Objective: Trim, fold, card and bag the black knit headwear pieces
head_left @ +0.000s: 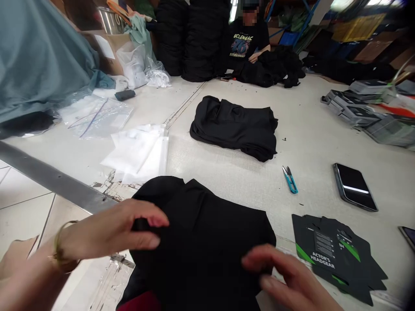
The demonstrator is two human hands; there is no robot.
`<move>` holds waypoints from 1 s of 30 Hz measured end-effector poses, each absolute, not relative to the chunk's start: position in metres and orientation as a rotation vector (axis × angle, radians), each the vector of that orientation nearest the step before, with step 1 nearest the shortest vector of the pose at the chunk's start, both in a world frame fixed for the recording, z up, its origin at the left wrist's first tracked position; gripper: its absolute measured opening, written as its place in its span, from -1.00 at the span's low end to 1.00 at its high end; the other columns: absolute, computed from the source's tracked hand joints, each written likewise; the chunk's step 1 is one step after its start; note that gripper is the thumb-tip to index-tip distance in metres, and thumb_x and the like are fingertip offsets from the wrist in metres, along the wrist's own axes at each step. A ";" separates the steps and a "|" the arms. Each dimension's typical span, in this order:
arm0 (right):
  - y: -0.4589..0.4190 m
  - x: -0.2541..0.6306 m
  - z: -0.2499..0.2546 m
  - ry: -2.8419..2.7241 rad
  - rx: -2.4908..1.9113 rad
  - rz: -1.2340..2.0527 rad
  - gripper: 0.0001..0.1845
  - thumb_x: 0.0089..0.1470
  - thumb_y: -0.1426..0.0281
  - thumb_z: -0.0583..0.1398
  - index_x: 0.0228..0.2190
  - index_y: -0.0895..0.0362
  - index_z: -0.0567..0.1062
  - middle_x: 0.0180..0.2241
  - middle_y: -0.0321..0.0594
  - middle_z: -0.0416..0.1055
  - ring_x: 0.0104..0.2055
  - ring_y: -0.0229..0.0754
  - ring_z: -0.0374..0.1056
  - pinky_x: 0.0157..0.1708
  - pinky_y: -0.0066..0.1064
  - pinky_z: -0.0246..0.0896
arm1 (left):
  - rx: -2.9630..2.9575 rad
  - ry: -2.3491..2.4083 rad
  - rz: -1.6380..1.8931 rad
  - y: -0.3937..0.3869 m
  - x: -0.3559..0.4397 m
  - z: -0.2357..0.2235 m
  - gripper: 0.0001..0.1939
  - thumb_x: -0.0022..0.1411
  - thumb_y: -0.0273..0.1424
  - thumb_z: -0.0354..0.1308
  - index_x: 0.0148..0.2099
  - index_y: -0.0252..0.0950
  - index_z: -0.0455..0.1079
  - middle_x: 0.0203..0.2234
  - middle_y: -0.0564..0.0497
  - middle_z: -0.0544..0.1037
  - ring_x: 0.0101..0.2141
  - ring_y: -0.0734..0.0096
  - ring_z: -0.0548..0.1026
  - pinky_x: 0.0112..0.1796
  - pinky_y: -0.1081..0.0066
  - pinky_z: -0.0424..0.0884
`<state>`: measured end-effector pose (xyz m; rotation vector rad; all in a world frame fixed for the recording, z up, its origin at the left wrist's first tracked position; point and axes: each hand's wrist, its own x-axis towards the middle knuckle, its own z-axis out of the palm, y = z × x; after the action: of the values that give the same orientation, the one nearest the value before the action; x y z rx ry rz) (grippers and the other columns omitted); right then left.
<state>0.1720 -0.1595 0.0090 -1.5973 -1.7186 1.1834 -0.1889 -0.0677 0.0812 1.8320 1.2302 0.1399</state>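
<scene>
Left hand point(110, 229), reaching in from the lower left, pinches the edge of a black garment point(201, 242) at the bottom of the frame. Right hand point(285, 276), well apart, curves its spread fingers against the garment's lower right edge, just beside a printed black card point(333, 255).

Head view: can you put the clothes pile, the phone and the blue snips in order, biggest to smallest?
1. Clothes pile
2. Phone
3. Snips

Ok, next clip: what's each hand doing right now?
Left hand: closed, pinching a fold of the black garment.
Right hand: open, resting at the garment's edge, not gripping.
</scene>
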 end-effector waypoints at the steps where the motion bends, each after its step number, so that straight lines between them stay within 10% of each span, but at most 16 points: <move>1: -0.149 0.169 -0.001 -1.751 -1.650 1.092 -0.68 -0.05 0.10 0.20 -0.25 -0.04 0.52 -0.25 -0.14 0.51 -0.25 0.00 0.44 -0.27 -0.20 0.38 | 1.867 1.298 0.229 -0.067 -0.179 0.072 -0.74 0.07 -0.24 0.18 -0.15 -0.06 0.49 -0.27 0.03 0.55 -0.31 0.21 0.51 -0.31 0.33 0.46; 9: -0.102 0.138 -0.043 -1.906 -1.603 0.357 -0.79 0.07 0.30 0.12 -0.25 0.10 0.45 -0.17 -0.06 0.44 -0.11 0.04 0.32 -0.11 -0.02 0.25 | 2.085 1.602 0.413 -0.035 -0.082 -0.005 -0.65 0.16 -0.17 0.07 -0.08 -0.26 0.37 -0.26 -0.08 0.52 -0.26 0.14 0.48 -0.27 0.24 0.38; 18: -0.050 0.069 -0.038 -1.989 -1.489 0.461 -0.82 0.13 0.42 0.02 -0.32 0.10 0.42 -0.41 -0.18 0.42 -0.32 -0.08 0.29 -0.26 -0.19 0.23 | 1.764 1.334 0.483 -0.008 -0.108 -0.013 -0.71 0.22 -0.25 -0.05 -0.20 -0.23 0.45 -0.33 0.05 0.56 -0.28 0.32 0.49 -0.22 0.39 0.34; 26: -0.086 0.129 -0.016 -1.262 -1.181 1.522 -0.78 -0.04 0.18 0.24 -0.39 0.03 0.41 -0.70 -0.46 0.30 -0.70 -0.36 0.20 -0.64 -0.52 0.14 | 1.588 1.281 0.493 -0.004 -0.112 -0.015 -0.69 0.21 -0.20 -0.05 -0.27 -0.26 0.45 -0.53 0.10 0.47 -0.50 0.44 0.40 -0.42 0.47 0.30; 30: -0.105 0.150 -0.014 -1.165 -0.910 1.627 -0.59 0.10 -0.04 -0.02 -0.38 -0.01 0.39 -0.84 -0.51 0.16 -0.85 -0.36 0.08 -0.79 -0.55 0.05 | 1.600 1.297 0.485 -0.007 -0.111 -0.013 -0.65 0.23 -0.16 -0.07 -0.26 -0.25 0.44 -0.56 0.10 0.45 -0.54 0.45 0.37 -0.46 0.46 0.30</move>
<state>0.1500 -0.1045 -0.0135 -0.9103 -1.1650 1.6268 -0.1108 -0.0070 -0.0125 1.6001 1.2965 0.4847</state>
